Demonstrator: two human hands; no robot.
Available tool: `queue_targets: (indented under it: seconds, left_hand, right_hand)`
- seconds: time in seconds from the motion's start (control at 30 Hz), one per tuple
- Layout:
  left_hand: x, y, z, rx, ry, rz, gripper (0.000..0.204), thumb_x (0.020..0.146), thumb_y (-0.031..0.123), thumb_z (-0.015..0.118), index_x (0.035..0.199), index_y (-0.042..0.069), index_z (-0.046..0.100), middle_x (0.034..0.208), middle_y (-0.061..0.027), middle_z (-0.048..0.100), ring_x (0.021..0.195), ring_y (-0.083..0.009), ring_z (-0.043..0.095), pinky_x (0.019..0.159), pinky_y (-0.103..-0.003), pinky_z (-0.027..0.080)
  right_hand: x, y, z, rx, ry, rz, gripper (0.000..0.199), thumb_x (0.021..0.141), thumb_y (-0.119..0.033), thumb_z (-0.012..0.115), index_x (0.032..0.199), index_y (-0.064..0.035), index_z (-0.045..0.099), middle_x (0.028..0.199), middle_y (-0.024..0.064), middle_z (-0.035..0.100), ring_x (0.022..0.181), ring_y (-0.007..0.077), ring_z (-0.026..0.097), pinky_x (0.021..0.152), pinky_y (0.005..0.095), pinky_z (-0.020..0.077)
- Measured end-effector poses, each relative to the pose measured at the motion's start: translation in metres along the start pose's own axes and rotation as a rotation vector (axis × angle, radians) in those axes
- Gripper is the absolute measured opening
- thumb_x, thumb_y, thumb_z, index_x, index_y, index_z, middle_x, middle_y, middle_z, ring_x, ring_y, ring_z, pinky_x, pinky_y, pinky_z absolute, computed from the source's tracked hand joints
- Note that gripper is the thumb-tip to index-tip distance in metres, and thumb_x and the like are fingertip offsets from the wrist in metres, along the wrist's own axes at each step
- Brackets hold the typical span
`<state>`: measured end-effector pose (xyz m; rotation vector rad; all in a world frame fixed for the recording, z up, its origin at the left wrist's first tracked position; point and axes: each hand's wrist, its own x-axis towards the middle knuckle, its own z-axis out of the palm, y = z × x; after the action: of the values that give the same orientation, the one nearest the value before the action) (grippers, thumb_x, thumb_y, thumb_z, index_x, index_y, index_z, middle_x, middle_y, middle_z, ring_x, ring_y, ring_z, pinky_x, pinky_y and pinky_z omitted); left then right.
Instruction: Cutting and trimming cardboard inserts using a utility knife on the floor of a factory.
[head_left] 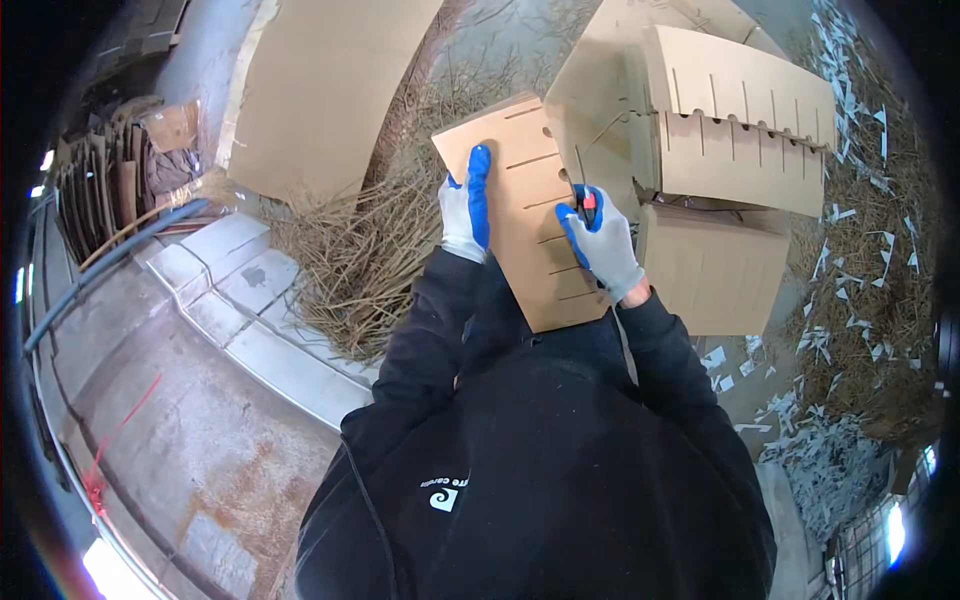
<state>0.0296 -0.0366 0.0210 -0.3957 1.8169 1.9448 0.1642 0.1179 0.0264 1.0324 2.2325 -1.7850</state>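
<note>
A stack of tan cardboard pieces (522,225) with cut slots and round holes along one side is tilted in front of me. My left hand (466,208), in a white and blue glove, grips its left edge, with the thumb lying on the top piece. At the right edge, my right hand (604,243), gloved alike, is closed round a thin-shafted tool (588,203) with a red and black handle. The shaft points away from me, next to the holes; its exact kind is unclear. The fingers under the stack are hidden.
More slotted cardboard stacks (740,165) stand at the right, by a plain cardboard sheet (590,110). A large sheet (325,95) lies far left. Dry stalks (350,265) and white paper scraps (840,330) litter the floor. Folded cardboard (100,190) leans far left, behind a blue-grey pipe (120,255).
</note>
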Motion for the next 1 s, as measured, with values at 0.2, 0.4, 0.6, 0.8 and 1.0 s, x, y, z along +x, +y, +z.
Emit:
queue_targets:
  seconds: [0.2, 0.4, 0.6, 0.8, 1.0]
  left_hand:
    - [0.003, -0.027, 0.011, -0.107, 0.022, -0.135, 0.046, 0.096, 0.03, 0.071, 0.13, 0.0, 0.062, 0.12, -0.0058, 0.067, 0.103, -0.014, 0.063, 0.09, -0.031, 0.052]
    - [0.041, -0.065, 0.006, -0.085, 0.048, -0.11, 0.045, 0.096, 0.031, 0.071, 0.128, 0.0, 0.064, 0.119, -0.0067, 0.068, 0.102, -0.0144, 0.064, 0.089, -0.032, 0.052]
    - [0.052, -0.086, 0.007, 0.148, 0.001, -0.086, 0.047, 0.096, 0.034, 0.071, 0.127, 0.0, 0.065, 0.112, -0.0051, 0.072, 0.095, -0.0144, 0.065, 0.084, -0.032, 0.052]
    - [0.06, -0.086, 0.004, 0.08, 0.111, -0.167, 0.045, 0.095, 0.033, 0.071, 0.124, -0.002, 0.065, 0.1, -0.0065, 0.073, 0.083, -0.0108, 0.065, 0.074, -0.029, 0.051]
    - [0.069, -0.122, 0.004, 0.039, 0.243, -0.175, 0.045, 0.095, 0.033, 0.072, 0.122, -0.003, 0.067, 0.098, -0.0064, 0.074, 0.081, -0.0134, 0.066, 0.073, -0.031, 0.052]
  right_hand:
    - [0.015, 0.026, 0.001, -0.246, -0.046, -0.076, 0.061, 0.089, -0.035, 0.073, 0.136, -0.0009, 0.053, 0.095, 0.0211, 0.071, 0.083, 0.0364, 0.07, 0.077, 0.0401, 0.0536]
    - [0.056, 0.001, -0.01, 0.089, 0.069, 0.071, 0.068, 0.093, -0.035, 0.07, 0.143, 0.0048, 0.046, 0.113, 0.0235, 0.07, 0.094, 0.0224, 0.07, 0.083, 0.0342, 0.053]
    - [0.116, -0.029, 0.036, -0.684, -0.056, -0.049, 0.068, 0.091, -0.04, 0.069, 0.136, 0.0072, 0.05, 0.108, 0.0247, 0.07, 0.096, 0.0377, 0.071, 0.082, 0.0413, 0.0547]
    - [0.144, -0.005, 0.035, -0.385, -0.106, -0.165, 0.068, 0.09, -0.041, 0.069, 0.139, 0.0016, 0.05, 0.102, 0.0249, 0.07, 0.091, 0.0377, 0.071, 0.079, 0.0439, 0.0551]
    - [0.135, -0.025, -0.02, 0.007, -0.143, 0.161, 0.072, 0.087, -0.022, 0.075, 0.146, 0.0041, 0.042, 0.122, 0.0134, 0.063, 0.095, 0.0193, 0.064, 0.087, 0.033, 0.0529]
